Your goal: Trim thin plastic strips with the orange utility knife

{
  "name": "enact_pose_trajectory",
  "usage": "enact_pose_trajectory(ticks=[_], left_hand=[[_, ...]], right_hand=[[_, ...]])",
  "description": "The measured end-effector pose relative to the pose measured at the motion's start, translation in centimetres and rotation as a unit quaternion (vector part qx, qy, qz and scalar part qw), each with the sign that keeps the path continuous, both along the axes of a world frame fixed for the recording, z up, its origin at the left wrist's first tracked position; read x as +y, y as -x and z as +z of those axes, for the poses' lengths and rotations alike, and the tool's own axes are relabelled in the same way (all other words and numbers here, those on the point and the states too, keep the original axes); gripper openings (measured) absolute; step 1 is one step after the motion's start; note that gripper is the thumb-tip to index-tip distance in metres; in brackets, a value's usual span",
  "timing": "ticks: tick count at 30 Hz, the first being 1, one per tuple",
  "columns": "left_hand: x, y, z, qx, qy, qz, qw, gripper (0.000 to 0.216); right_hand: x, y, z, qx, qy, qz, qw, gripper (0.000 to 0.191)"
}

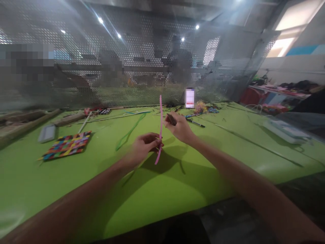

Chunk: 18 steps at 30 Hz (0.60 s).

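Observation:
Near the middle of the view, my left hand (148,144) is closed, pinching a narrow pink strip (160,118) between thumb and fingers. The strip stands nearly upright, slightly bowed, its lower end hanging below the fingers over the table. Just right of it, my right hand (179,126) is closed around a small dark brown pointed tool (171,119); its exact kind is hard to make out. The right fingertips are close to the strip, and I cannot tell whether they touch it. A looped green strip (130,132) lies on the table beyond my left hand.
A multicoloured woven piece (69,145) and a grey box-like object (47,133) lie left on the green table (142,210). A black pen (195,122), a phone (189,98), a thin stick (256,142) and a clear container (285,130) are to the right. A perforated metal screen (142,81) stands behind.

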<state>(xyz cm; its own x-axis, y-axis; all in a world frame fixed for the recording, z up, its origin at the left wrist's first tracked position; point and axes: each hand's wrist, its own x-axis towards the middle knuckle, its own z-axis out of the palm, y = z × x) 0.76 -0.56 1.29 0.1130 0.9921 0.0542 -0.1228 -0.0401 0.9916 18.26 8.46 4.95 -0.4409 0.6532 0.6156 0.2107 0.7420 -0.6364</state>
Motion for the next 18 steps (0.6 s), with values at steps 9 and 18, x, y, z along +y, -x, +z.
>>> enact_pose_trajectory(ticks=[9,18], left_hand=[[-0.1,0.0,1.1,-0.077,0.029,0.015,0.997,0.011],[-0.3,0.0,0.9,-0.101,-0.009,0.010,0.995,0.018]], right_hand=[[-0.5,0.4,-3.0,-0.162,-0.157,-0.006,0.974,0.024],[-1.8,1.2,-4.2,-0.123,-0.131,0.049,0.982,0.019]])
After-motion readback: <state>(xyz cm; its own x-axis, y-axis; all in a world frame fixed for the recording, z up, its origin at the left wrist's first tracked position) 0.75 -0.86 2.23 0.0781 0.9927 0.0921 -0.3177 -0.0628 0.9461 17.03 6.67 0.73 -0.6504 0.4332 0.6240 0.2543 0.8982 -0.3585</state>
